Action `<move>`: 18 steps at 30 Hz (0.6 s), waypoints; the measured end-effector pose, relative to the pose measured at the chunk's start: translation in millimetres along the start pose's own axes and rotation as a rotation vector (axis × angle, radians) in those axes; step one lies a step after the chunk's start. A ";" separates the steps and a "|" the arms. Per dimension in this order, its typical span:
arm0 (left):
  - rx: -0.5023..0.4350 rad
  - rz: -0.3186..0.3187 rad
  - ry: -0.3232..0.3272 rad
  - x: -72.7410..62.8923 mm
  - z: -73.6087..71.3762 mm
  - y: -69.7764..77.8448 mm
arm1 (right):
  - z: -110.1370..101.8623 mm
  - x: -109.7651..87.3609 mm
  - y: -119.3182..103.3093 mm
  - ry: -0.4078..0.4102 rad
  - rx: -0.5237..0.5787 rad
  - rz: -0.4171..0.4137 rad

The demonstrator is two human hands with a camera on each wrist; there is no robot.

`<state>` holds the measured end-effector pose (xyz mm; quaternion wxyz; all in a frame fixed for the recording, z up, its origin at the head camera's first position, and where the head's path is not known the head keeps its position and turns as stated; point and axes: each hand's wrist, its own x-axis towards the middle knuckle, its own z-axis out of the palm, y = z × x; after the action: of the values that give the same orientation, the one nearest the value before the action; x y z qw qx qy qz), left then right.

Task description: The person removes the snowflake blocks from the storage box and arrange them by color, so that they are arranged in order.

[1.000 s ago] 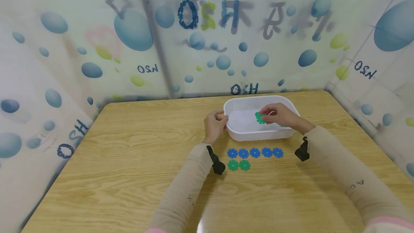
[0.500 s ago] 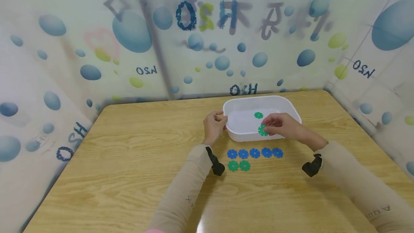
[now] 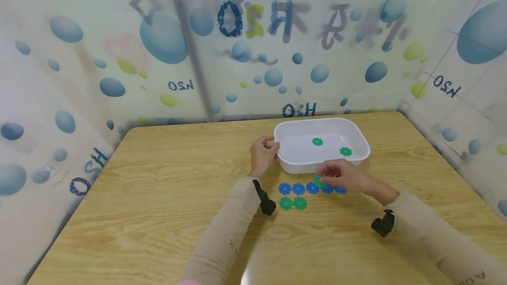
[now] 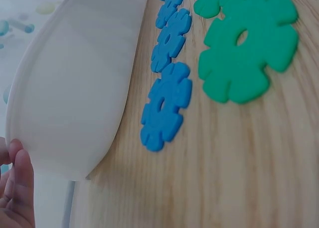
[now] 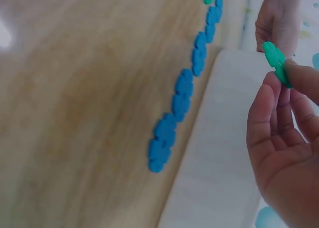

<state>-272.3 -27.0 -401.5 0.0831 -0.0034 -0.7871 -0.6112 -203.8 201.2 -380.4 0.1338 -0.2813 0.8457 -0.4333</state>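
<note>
My left hand pinches the left rim of a white plastic basin between thumb and fingers. My right hand holds a green snowflake disc, a flat notched toy piece, between thumb and fingertips. In the head view that hand is in front of the basin, over the right part of a row of several blue snowflake discs and partly covering them. Two green discs lie side by side below the row's left end. Inside the basin are two more green pieces, set apart.
The wooden table extends widely to the left and in front of the discs. Behind it hangs a pale curtain printed with blue and green bubbles. Dark wrist cameras are strapped over both beige sleeves.
My right hand has carried a green disc from inside the basin, over its front rim, towards the blue row. Two green discs left inside now show. My left hand stays on the rim.
</note>
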 end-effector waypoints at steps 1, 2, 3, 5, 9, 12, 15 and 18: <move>-0.004 0.001 -0.001 -0.3 0.0 0.1 | 1.8 -0.8 1.4 -0.007 -0.002 0.001; -0.007 0.003 -0.001 -0.4 0.1 -0.3 | 3.6 -1.5 3.2 -0.011 -0.007 -0.003; -0.009 0.004 -0.002 -0.6 0.3 -0.4 | 5.4 -2.2 4.5 -0.016 -0.010 -0.004; -0.012 0.004 -0.003 -0.5 0.3 -1.0 | 9.2 -3.7 6.7 -0.020 -0.027 -0.003; -0.011 0.000 -0.002 -0.1 -0.4 -1.2 | 15.7 -5.6 8.1 -0.026 -0.033 0.003; -0.002 -0.003 0.002 0.1 -0.4 -0.9 | 19.7 -6.6 8.6 -0.035 -0.034 0.016; 0.008 -0.004 0.006 0.4 0.2 -1.0 | 23.1 -7.2 10.1 -0.041 -0.040 0.013; 0.006 -0.006 0.007 0.3 0.5 -1.4 | 25.9 -7.4 13.4 -0.050 -0.030 0.017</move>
<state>-272.8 -26.9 -403.0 0.0841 0.0014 -0.7887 -0.6089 -190.5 194.8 -406.6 0.1543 -0.2867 0.8509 -0.4123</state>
